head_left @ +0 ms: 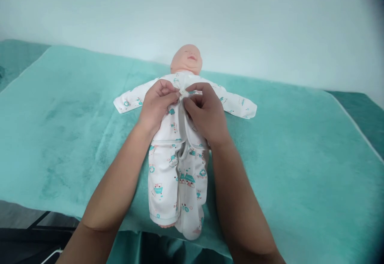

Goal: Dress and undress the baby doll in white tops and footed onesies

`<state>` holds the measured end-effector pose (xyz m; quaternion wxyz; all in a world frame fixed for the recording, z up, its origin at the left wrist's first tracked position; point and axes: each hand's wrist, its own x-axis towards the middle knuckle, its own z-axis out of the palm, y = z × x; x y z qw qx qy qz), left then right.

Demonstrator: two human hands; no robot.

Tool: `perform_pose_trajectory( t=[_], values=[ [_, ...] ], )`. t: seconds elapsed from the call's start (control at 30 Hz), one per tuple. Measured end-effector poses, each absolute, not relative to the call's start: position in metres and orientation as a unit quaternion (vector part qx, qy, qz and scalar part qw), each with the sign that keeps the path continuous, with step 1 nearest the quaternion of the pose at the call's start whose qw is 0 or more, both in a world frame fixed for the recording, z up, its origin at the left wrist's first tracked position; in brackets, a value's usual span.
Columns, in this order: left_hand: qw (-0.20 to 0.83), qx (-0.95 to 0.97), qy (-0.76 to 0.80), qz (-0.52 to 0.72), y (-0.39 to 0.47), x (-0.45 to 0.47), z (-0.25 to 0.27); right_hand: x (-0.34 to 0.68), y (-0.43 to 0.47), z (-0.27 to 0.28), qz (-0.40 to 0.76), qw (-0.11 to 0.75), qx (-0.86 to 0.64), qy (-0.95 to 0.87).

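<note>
- Teal cloth (300,156), spread wide
- Darker green cloth (363,114) beyond its left and right edges
- Pale, plain wall (270,24) behind
- Black framework (24,242), lower left

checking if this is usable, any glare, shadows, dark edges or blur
Head view: soft light, no harsh glare on the pale, plain wall; top right corner dark. Head view: faint shadow on the teal plush cloth beside the legs of the white printed fabric doll clothes; fine detail at the bare fingers looks a little soft.
</note>
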<state>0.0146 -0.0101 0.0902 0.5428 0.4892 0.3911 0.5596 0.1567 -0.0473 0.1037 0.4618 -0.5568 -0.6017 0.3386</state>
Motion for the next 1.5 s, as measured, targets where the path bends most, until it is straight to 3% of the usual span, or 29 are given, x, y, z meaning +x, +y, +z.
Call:
perform_pose_trajectory(
  t=[0.2, 0.3, 0.4, 0.5, 0.63, 0.73, 0.9, 1.1, 1.5],
  values=[
    [0.501, 0.54, 0.392, 0.551, -0.014, 0.009, 0.089, 0.164, -0.049, 0.109, 0.338, 0.481, -0.55, -0.593],
    [0.474, 0.581, 0.397, 0.529, -0.02, -0.001, 0.095, 0.169, -0.062, 0.124, 0.265, 0.392, -0.59, -0.654],
    [0.447, 0.671, 0.405, 0.431, -0.027, -0.013, 0.104, 0.168, -0.074, 0.137, 0.213, 0.273, -0.615, -0.708],
    [0.421, 0.739, 0.399, 0.345, -0.03, -0.019, 0.111, 0.169, -0.077, 0.142, 0.198, 0.248, -0.613, -0.724],
    [0.403, 0.747, 0.407, 0.336, -0.03, -0.019, 0.111, 0.178, -0.074, 0.136, 0.3, 0.28, -0.593, -0.693],
    [0.391, 0.751, 0.414, 0.334, -0.03, -0.016, 0.11, 0.183, -0.076, 0.121, 0.404, 0.383, -0.582, -0.593],
    [0.409, 0.75, 0.39, 0.344, -0.035, -0.013, 0.116, 0.176, -0.084, 0.094, 0.468, 0.526, -0.512, -0.492],
    [0.523, 0.687, 0.356, 0.357, -0.037, -0.014, 0.114, 0.173, -0.081, 0.088, 0.505, 0.543, -0.469, -0.48],
    [0.555, 0.654, 0.346, 0.381, -0.033, -0.013, 0.108, 0.171, -0.082, 0.091, 0.484, 0.538, -0.486, -0.49]
  ],
)
